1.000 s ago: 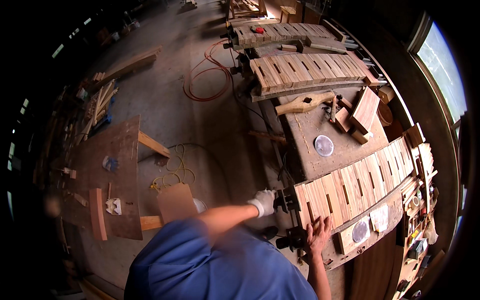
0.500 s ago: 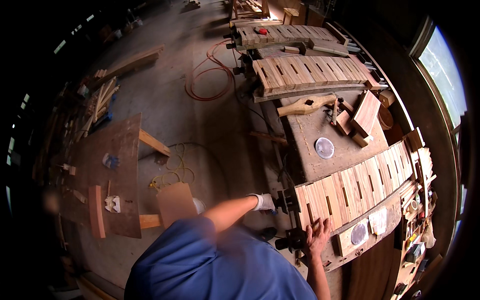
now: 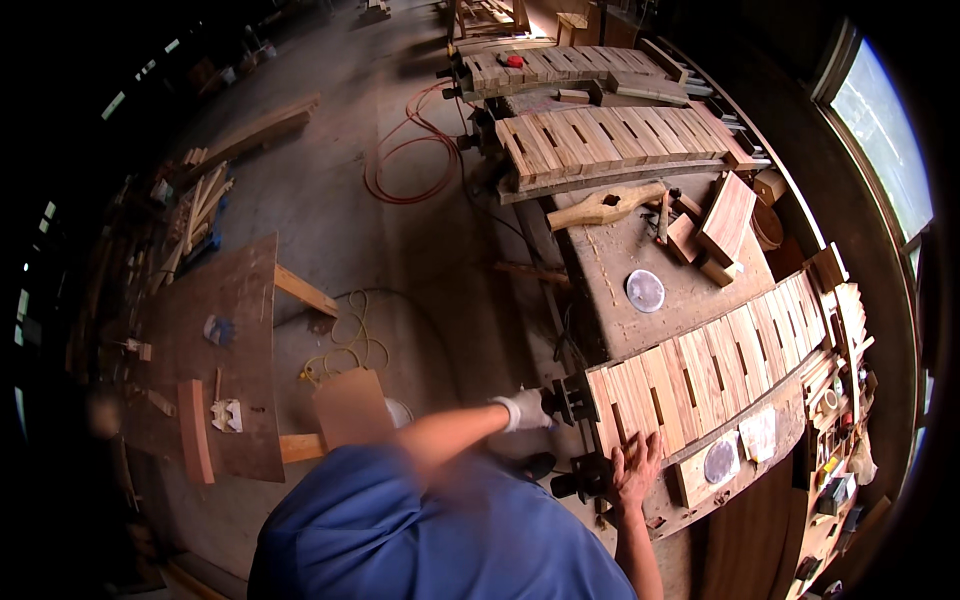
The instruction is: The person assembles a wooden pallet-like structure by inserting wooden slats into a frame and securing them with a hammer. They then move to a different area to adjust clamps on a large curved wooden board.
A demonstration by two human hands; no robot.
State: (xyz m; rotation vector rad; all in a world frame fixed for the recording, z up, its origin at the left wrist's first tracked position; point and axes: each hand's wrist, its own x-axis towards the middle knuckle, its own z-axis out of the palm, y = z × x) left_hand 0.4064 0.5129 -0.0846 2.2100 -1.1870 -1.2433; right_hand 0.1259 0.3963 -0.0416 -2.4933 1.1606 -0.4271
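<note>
In the head view, the left hand, in a white work glove, is at the black end of an upper bar clamp with its fingers curled; whether its grip is closed on the clamp cannot be told. The bare right hand has its grip open, fingers spread flat on the near left corner of a slotted panel of wood strips. That panel lies across the worktop, its left edge beside the upper clamp and a lower bar clamp. Just below it are a purplish sanding disc and a white sheet. Beyond it sit a second round disc, reddish wood blocks and a shaped wooden piece. Farther off lie two more slotted panels, a middle one and a far one.
</note>
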